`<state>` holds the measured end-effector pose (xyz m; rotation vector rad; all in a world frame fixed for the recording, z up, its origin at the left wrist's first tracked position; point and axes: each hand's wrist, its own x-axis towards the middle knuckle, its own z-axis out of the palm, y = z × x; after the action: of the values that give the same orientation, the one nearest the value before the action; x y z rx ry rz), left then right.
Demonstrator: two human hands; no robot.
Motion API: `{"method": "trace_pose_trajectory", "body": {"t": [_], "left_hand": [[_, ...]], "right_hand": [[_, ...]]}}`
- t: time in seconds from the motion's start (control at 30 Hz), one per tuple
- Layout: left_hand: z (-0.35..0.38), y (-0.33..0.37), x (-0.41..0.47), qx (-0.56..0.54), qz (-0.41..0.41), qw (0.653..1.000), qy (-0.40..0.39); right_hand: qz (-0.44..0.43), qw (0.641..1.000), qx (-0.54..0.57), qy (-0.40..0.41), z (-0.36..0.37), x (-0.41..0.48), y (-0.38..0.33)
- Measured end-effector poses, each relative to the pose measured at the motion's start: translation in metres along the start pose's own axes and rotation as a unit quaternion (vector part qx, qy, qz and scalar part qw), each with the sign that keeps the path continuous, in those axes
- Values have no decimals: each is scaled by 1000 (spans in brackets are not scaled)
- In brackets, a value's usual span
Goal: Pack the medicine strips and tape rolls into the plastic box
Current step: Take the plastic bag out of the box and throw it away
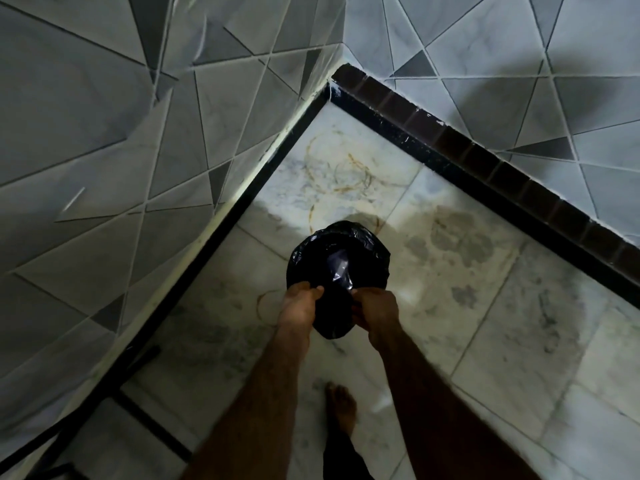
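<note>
A black plastic bag [337, 268], bulging and crinkled, hangs in front of me above the floor. My left hand [299, 306] pinches its near edge on the left side. On the right side my right hand [377, 311] grips the same edge. What the bag holds is hidden. No medicine strips, tape rolls or plastic box are in view.
I stand in a corner with grey triangle-patterned wall tiles [138, 140] to the left and ahead. A dark brown tile ledge [485, 161] runs diagonally along the right wall. The marble floor [467, 306] shows stains and rust rings. My bare foot [341, 407] is below the bag.
</note>
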<state>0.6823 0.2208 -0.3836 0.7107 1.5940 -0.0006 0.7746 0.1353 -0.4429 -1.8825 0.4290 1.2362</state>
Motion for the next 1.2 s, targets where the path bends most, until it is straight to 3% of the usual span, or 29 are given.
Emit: {"method": "trace_pose_trajectory", "body": {"t": [0.13,0.3,0.6,0.93,1.2], "left_hand": [[-5,10,-22,-26,26,999,12],[-12,32,-77,-49,126,991,-17],[-55,74,-183,-62,254,965,-23],[-155,73,-317,-121,395,910,-30],[-268,20,-414,-152,486,860,39]], "right_hand": [[-42,999,-11,4,-3,-18,-8],[-118,993,11,8,-9,-65,-37],[-259,958,95,-74,-4,-196,-100],[-389,908,82,-134,6,-374,-113],[-456,859,40,-229,42,-514,-67]]}}
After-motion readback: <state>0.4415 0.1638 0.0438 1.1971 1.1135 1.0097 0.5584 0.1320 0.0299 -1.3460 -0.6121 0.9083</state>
